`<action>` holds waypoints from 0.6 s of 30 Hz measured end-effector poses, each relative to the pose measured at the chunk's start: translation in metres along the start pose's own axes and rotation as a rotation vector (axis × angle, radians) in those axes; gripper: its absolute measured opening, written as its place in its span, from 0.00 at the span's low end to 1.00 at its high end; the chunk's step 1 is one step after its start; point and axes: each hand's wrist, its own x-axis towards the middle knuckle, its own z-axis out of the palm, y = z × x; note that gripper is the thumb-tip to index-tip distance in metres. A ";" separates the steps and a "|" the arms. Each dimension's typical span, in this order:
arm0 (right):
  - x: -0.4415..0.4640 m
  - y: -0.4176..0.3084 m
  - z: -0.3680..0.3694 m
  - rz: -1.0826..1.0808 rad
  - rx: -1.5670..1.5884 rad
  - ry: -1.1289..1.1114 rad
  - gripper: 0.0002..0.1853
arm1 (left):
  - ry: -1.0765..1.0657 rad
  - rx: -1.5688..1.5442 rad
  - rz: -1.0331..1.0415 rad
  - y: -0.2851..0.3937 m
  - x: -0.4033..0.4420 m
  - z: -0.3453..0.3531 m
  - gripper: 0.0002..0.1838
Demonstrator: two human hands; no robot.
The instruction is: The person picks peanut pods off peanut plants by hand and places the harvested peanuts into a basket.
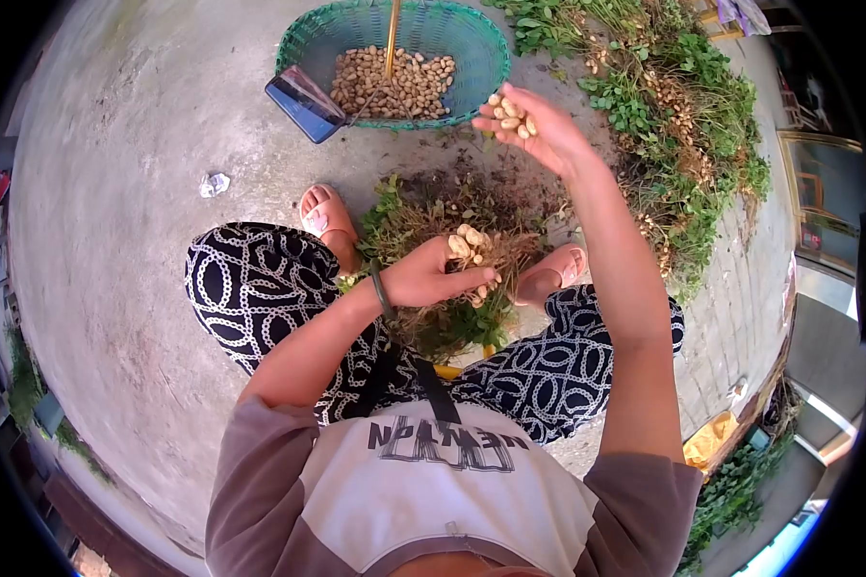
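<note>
A: What's in the left hand (pixel 421 279)?
B: Its fingers are curled around a cluster of peanuts (pixel 469 242), above the leafy peanut plants (pixel 462 332) between the feet.

A: And the right hand (pixel 553 142)?
B: Half open, fingers narrowly spread, cradling loose peanuts (pixel 512 117) just beside the near right edge of the green basket (pixel 492 60).

A: How much is picked?
B: The basket floor carries a good layer of picked peanuts (pixel 416 85), well below the rim. I'd call it partway: the handful is outside the basket, and the long plant heap (pixel 736 144) along the concrete floor's (pixel 115 240) right side has plenty of pods among its stems.

A: Anything else nearby?
B: A phone (pixel 303 109) at the basket's near left edge, tilted against the rim.
</note>
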 end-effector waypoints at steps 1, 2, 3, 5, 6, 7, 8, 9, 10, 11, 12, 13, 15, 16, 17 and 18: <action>0.004 -0.015 0.009 -0.043 0.034 0.038 0.22 | -0.019 0.020 -0.003 0.000 -0.001 -0.001 0.14; 0.003 -0.019 0.009 -0.103 -0.136 0.115 0.25 | -0.037 0.040 -0.005 0.001 -0.002 -0.002 0.15; 0.001 -0.021 0.009 -0.162 -0.308 0.191 0.29 | -0.035 0.074 0.040 0.001 -0.003 -0.002 0.15; -0.010 -0.018 0.007 -0.272 -0.609 0.265 0.33 | -0.036 0.136 0.134 0.000 -0.001 -0.001 0.16; -0.025 -0.015 0.009 -0.194 -0.683 0.108 0.30 | -0.062 0.172 0.085 -0.002 0.000 -0.001 0.17; -0.043 -0.011 0.011 -0.113 -0.751 -0.049 0.27 | -0.090 0.209 0.034 -0.006 -0.001 -0.003 0.17; -0.063 -0.003 0.015 -0.017 -0.690 -0.217 0.21 | -0.118 0.246 -0.018 -0.009 -0.001 -0.004 0.18; -0.080 0.006 0.019 -0.003 -0.674 -0.392 0.18 | -0.149 0.276 -0.018 -0.003 0.000 -0.004 0.20; -0.093 0.017 0.020 0.021 -0.646 -0.502 0.17 | -0.156 0.233 -0.016 0.001 0.000 -0.002 0.20; -0.107 0.024 0.026 0.043 -0.649 -0.504 0.18 | -0.165 0.191 -0.018 0.005 0.000 0.000 0.20; -0.111 0.040 0.026 -0.089 -0.710 -0.529 0.19 | -0.173 0.149 -0.021 0.007 -0.001 0.003 0.19; -0.117 0.048 0.025 -0.118 -0.704 -0.566 0.19 | -0.216 0.175 -0.005 0.001 -0.002 0.003 0.18; -0.125 0.057 0.028 -0.130 -0.783 -0.586 0.20 | -0.299 0.226 0.026 -0.010 -0.001 0.001 0.17; -0.129 0.059 0.029 -0.114 -0.867 -0.569 0.22 | -0.298 0.238 0.008 -0.009 -0.001 0.005 0.17; -0.131 0.061 0.029 -0.098 -0.950 -0.553 0.24 | -0.294 0.251 -0.011 -0.006 -0.001 0.007 0.16; -0.130 0.069 0.027 -0.115 -0.869 -0.542 0.24 | -0.291 0.265 -0.029 0.000 0.000 0.009 0.16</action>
